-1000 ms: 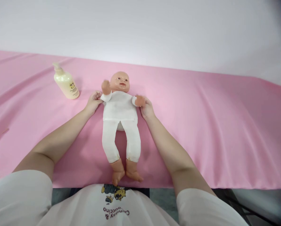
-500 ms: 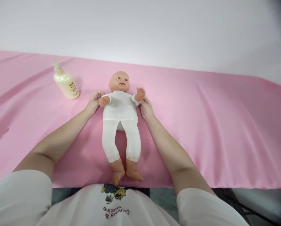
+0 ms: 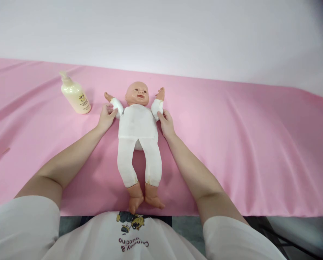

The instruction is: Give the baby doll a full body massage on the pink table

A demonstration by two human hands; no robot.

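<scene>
A baby doll [image 3: 138, 121] with a white cloth body lies on its back, its head away from me and its feet near the table's front edge. Both of its arms are raised and spread to the sides. My left hand [image 3: 106, 116] is closed on the doll's arm on the left, thumb on the white sleeve. On the other side, my right hand [image 3: 166, 122] pinches the sleeve of the other arm near the elbow. Some of my fingertips are hidden behind the doll's arms.
A pale yellow pump bottle [image 3: 76, 96] stands left of the doll, beyond my left hand. Pink cloth [image 3: 232, 151] with soft folds covers the table, which meets a white wall [image 3: 161, 36] at the back.
The doll's arms have swung from bent forward over its sides to up and outward. My hands have shifted slightly and now grip the sleeves. The bottle and the doll's body stay put.
</scene>
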